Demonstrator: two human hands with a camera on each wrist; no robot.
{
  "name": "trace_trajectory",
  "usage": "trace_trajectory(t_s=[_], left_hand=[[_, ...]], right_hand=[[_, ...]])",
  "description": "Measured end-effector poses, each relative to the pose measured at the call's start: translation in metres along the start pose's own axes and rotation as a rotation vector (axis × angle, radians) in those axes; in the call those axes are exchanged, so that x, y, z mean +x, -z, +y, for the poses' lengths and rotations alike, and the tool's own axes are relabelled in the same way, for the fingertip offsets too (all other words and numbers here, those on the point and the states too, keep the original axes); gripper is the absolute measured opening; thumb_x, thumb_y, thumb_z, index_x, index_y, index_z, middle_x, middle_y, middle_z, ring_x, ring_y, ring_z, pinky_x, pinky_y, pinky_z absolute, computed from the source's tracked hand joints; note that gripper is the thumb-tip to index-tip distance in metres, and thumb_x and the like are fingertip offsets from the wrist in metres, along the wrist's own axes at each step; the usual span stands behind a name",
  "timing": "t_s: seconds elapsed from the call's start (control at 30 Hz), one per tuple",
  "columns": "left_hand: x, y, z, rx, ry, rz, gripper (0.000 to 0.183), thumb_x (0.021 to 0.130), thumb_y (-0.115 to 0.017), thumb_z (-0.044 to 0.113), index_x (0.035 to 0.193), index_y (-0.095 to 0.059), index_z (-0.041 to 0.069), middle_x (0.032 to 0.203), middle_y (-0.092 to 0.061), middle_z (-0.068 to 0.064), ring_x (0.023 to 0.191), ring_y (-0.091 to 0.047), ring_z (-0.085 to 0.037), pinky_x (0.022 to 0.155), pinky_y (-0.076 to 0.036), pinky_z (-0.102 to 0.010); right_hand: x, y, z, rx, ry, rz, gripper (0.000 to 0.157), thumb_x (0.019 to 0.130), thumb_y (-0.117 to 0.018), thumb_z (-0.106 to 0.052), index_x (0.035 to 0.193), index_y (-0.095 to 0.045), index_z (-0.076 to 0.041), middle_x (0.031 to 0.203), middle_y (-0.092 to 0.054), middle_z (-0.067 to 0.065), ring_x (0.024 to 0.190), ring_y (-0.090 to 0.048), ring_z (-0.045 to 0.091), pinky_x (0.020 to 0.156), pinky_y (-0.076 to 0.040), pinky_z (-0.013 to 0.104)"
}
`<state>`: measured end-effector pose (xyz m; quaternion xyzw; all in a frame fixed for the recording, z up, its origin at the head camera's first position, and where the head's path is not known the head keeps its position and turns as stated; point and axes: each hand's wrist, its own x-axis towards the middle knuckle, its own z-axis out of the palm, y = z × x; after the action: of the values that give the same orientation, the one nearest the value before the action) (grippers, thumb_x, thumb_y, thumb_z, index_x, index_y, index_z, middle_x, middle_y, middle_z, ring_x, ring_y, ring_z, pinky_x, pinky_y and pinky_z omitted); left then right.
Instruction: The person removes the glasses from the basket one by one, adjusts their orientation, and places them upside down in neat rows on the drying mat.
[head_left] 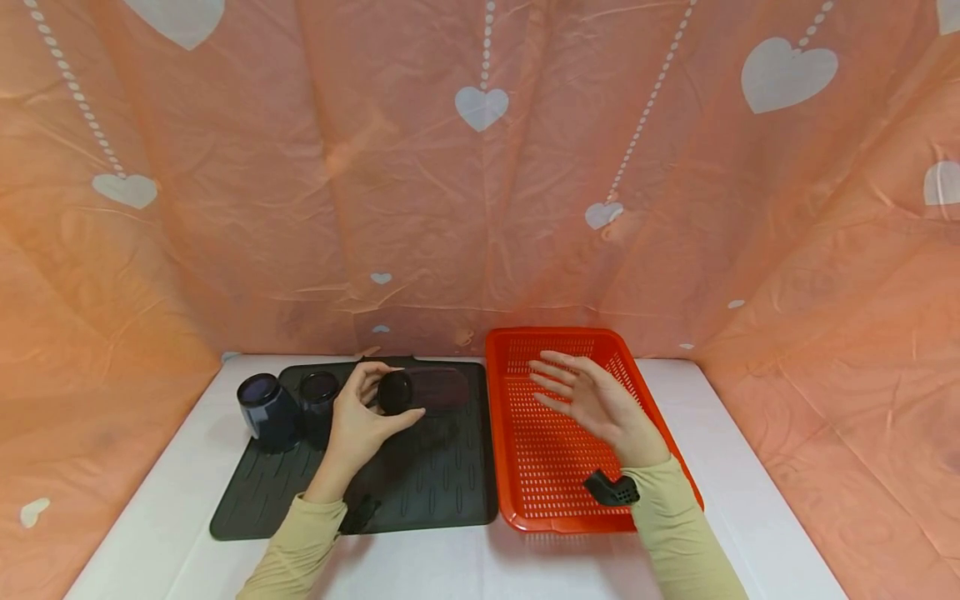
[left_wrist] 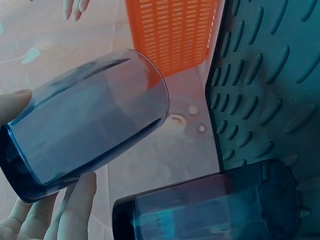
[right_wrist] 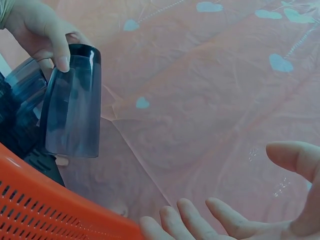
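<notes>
My left hand (head_left: 360, 421) grips a blue tinted drinking glass (left_wrist: 95, 120) near its thick dark base, thumb on one side and fingers on the other. The glass is bottom up over the black drying mat (head_left: 442, 492), as the right wrist view also shows. Two more dark glasses, a faceted one (head_left: 272, 417) and a smaller-looking one (head_left: 318, 392), stand bottom up at the mat's left side. My right hand (head_left: 600, 408) hovers over the red plastic basket (head_left: 506, 467) with fingers spread and nothing held.
Mat and basket lie side by side on a white table (head_left: 420, 567). Behind and on both sides hangs an orange-pink curtain (head_left: 420, 208) printed with hearts. A small black device (head_left: 611, 489) is at the right wrist.
</notes>
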<state>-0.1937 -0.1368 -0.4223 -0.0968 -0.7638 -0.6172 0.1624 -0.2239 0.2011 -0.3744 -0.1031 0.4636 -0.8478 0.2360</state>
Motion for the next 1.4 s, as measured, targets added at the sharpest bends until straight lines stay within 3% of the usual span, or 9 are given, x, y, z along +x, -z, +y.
trace_trajectory(t_s=[0.2, 0.37, 0.63, 0.9, 1.17, 1.4], left_hand=[[0.002, -0.001, -0.003, 0.011, -0.01, -0.008, 0.066, 0.063, -0.091, 0.013, 0.117, -0.054, 0.013, 0.114, -0.062, -0.002, 0.099, -0.06, -0.017, 0.072, -0.052, -0.032], [0.004, -0.004, -0.004, 0.02, 0.0, -0.017, 0.068, 0.063, -0.09, 0.009, 0.121, -0.056, 0.01, 0.113, -0.062, -0.006, 0.102, -0.06, -0.018, 0.082, -0.052, -0.04], [0.0, -0.01, 0.013, 0.047, -0.052, -0.013, 0.064, 0.066, -0.085, -0.004, 0.123, -0.057, 0.001, 0.119, -0.06, -0.02, 0.115, -0.055, -0.035, 0.088, -0.048, -0.055], [0.006, -0.017, -0.011, 0.136, -0.038, 0.024, 0.067, 0.065, -0.088, 0.006, 0.126, -0.06, 0.01, 0.118, -0.063, -0.01, 0.111, -0.059, -0.025, 0.088, -0.051, -0.044], [0.007, -0.024, -0.016, 0.194, -0.035, 0.046, 0.072, 0.064, -0.09, 0.009, 0.13, -0.06, 0.009, 0.118, -0.064, -0.015, 0.106, -0.063, -0.027, 0.086, -0.051, -0.044], [0.006, -0.03, -0.021, 0.218, -0.017, 0.046, 0.073, 0.065, -0.089, 0.008, 0.131, -0.058, 0.006, 0.121, -0.062, -0.017, 0.11, -0.061, -0.03, 0.087, -0.051, -0.045]], right_hand=[[-0.002, 0.003, -0.002, -0.005, 0.0, 0.011, 0.047, 0.104, -0.036, -0.023, 0.144, -0.031, 0.002, 0.153, -0.018, 0.026, 0.14, -0.016, 0.042, 0.11, -0.023, 0.051], [-0.002, 0.004, -0.002, -0.011, -0.002, 0.016, 0.05, 0.104, -0.037, -0.023, 0.146, -0.027, 0.002, 0.153, -0.017, 0.026, 0.14, -0.017, 0.041, 0.11, -0.024, 0.051], [-0.002, 0.005, 0.0, -0.008, 0.001, 0.02, 0.04, 0.104, -0.036, -0.023, 0.138, -0.04, -0.001, 0.153, -0.017, 0.025, 0.14, -0.017, 0.041, 0.11, -0.023, 0.051], [-0.003, 0.006, 0.002, -0.011, -0.001, -0.006, 0.048, 0.105, -0.033, -0.024, 0.146, -0.03, 0.001, 0.154, -0.015, 0.026, 0.14, -0.014, 0.043, 0.111, -0.021, 0.052], [-0.003, 0.008, 0.003, -0.024, -0.008, 0.004, 0.037, 0.105, -0.033, -0.024, 0.13, -0.055, -0.009, 0.153, -0.022, 0.024, 0.14, -0.016, 0.043, 0.109, -0.027, 0.051], [-0.003, 0.008, 0.003, -0.014, -0.006, 0.007, 0.038, 0.105, -0.031, -0.023, 0.128, -0.058, -0.009, 0.154, -0.017, 0.025, 0.14, -0.015, 0.043, 0.11, -0.024, 0.052]])
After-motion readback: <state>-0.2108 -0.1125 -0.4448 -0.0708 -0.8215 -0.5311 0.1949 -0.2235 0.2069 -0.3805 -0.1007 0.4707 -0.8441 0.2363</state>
